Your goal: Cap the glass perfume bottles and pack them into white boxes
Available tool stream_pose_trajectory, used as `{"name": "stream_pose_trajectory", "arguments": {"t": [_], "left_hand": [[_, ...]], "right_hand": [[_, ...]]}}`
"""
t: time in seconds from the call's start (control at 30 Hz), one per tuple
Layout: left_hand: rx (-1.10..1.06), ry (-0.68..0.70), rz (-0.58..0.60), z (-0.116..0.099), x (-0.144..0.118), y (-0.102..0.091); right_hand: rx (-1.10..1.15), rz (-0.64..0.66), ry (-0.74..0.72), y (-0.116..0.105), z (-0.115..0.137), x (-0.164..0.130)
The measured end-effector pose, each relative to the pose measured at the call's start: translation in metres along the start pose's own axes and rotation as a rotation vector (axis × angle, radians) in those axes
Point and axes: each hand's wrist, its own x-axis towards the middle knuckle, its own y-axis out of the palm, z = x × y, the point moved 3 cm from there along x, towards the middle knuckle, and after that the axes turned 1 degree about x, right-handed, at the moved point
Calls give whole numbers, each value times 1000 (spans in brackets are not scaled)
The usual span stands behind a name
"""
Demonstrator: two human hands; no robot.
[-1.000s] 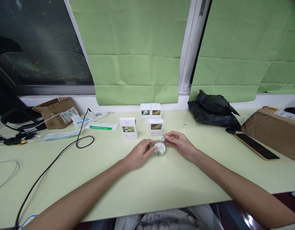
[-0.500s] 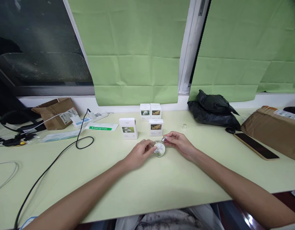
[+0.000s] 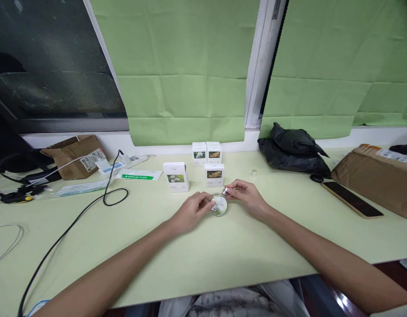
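A round, flat glass perfume bottle (image 3: 220, 205) with a pale flower label lies tilted just above or on the table; I cannot tell which. My left hand (image 3: 192, 211) grips its left side, thumb across the front. At the upper right of the bottle is a silver spray neck (image 3: 224, 191), pinched between the thumb and fingers of my right hand (image 3: 245, 197). A small clear cap (image 3: 253, 173) stands on the table beyond my right hand. Closest behind the bottle are a white box with a yellow flower picture (image 3: 214, 176) and one with white flowers (image 3: 176, 178).
Two more small white boxes (image 3: 206, 154) stand by the wall. Black plastic bags (image 3: 292, 152), a mouse (image 3: 316, 178), a phone (image 3: 352, 199) and a brown package (image 3: 375, 180) are to the right. An open carton (image 3: 76, 158) and a looping black cable (image 3: 81, 215) occupy the left.
The view has shifted very slightly. Both hands keep the same hold on the perfume bottle, with only a tiny movement of the right fingers at its neck.
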Motion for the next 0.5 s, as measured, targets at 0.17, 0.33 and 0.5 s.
{"name": "stream_pose_trajectory", "arguments": {"t": [0.17,0.33,0.5], "left_hand": [[-18,3,-7,-1,-1,0],[-46,-1,18,-2,-2,0],[-56,-12,20,0,-3,0]], "right_hand": [[-34,7,-40,0,-2,0],[-60,14,-78,1,-3,-2],[-94,-5,-94,6,0,-4]]}}
